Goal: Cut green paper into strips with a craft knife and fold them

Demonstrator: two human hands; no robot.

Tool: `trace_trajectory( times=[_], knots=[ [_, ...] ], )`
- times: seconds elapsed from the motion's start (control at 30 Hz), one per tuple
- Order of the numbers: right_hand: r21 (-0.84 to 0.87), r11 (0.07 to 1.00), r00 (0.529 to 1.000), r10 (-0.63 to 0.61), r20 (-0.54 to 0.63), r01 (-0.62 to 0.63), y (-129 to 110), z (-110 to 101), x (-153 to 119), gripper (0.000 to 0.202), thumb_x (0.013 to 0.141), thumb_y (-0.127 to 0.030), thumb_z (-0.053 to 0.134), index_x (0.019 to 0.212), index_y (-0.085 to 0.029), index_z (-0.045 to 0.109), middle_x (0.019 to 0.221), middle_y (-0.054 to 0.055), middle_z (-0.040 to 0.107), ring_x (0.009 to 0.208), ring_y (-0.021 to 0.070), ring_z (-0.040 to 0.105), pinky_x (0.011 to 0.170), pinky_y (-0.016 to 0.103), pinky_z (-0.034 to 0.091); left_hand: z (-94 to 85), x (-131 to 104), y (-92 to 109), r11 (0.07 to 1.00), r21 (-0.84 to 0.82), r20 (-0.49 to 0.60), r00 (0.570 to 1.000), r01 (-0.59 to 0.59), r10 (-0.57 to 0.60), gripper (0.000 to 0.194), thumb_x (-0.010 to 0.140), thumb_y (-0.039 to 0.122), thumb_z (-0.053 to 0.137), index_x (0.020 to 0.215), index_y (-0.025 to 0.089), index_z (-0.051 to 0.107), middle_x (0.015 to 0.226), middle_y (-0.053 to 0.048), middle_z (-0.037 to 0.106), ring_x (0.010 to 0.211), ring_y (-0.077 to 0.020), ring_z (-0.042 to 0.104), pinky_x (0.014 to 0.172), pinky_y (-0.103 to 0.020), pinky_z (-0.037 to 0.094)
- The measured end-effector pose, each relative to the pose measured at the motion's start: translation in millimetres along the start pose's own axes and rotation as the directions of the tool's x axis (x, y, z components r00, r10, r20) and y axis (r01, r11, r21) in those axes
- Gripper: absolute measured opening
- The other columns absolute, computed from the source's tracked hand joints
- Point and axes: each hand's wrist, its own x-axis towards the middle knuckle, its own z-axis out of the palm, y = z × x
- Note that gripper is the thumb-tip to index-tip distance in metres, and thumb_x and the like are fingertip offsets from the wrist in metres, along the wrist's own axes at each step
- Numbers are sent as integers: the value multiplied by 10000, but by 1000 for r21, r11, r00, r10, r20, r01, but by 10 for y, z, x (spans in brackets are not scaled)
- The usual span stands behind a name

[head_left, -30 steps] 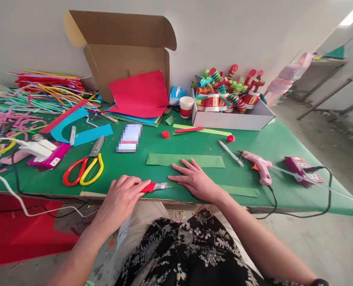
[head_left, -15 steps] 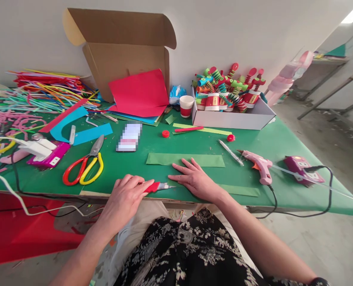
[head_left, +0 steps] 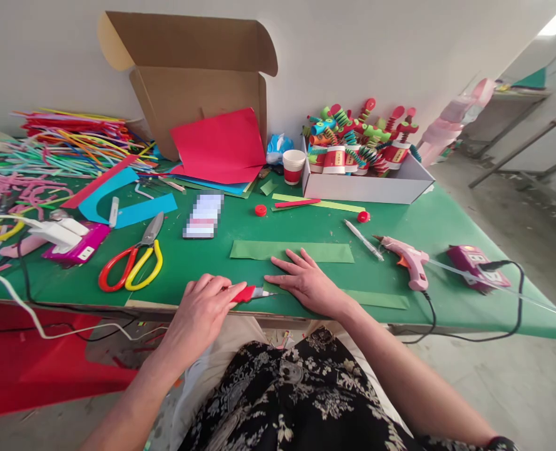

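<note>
My left hand (head_left: 207, 305) is wrapped round a red utility knife (head_left: 244, 294), its blade pointing right along the table's front edge. Flat on the table, my right hand (head_left: 308, 282) has its fingers spread. Beneath that palm lies a narrow green paper strip (head_left: 379, 299), showing at the right; the blade tip rests near its left end. A wider green paper strip (head_left: 254, 250) lies just beyond, with my right fingertips on its lower edge. Whether the blade touches paper I cannot tell.
Red-and-yellow scissors (head_left: 137, 257) and a phone (head_left: 203, 216) lie to the left. A pink glue gun (head_left: 412, 260) and a pen (head_left: 363, 240) are at right. Behind stand a paper cup (head_left: 293, 168) and a white box (head_left: 367, 189) of colourful paper figures. Cables hang over the front edge.
My left hand has shifted slightly to the right with the utility knife. My right hand and the paper strips are nearly unchanged.
</note>
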Motion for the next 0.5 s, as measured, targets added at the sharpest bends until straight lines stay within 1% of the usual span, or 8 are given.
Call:
trace_trajectory(
  times=[0.2,0.33,0.43,0.5],
  knots=[
    [8,1000,1000,-4,-12,4,-4,-8,3,397,1025,-222,418,1360,-341,593,1540,20,424,1485,316,253,1204,620,176,1,-3,4,1000,-11,-6,1000,-8,8,361,963,138,455,1253,250,639,1021,-64,657,931,-220,534,744,-336,380],
    [-15,1000,1000,0,-11,0,-22,0,1,409,1021,-204,419,1374,-335,580,1544,23,420,1484,302,262,1212,593,181,9,5,13,1000,-1,-8,1000,-11,11,364,953,137,470,1256,249,640,1019,-68,657,935,-227,538,741,-343,383],
    [-39,999,999,-9,-43,7,-63,52,54,405,1020,-207,422,1366,-336,588,1546,28,420,1476,289,290,1212,572,210,8,-35,-31,1000,20,-35,999,5,-5,350,958,166,468,1242,258,651,1012,-69,661,927,-229,546,728,-340,388],
    [-54,998,998,-17,-54,14,-122,100,147,403,1022,-214,418,1368,-334,587,1554,31,407,1474,286,297,1211,562,223,0,-91,-97,999,40,-62,998,17,-15,346,962,176,458,1228,261,662,1001,-70,664,917,-230,550,721,-337,390]
  ],
)
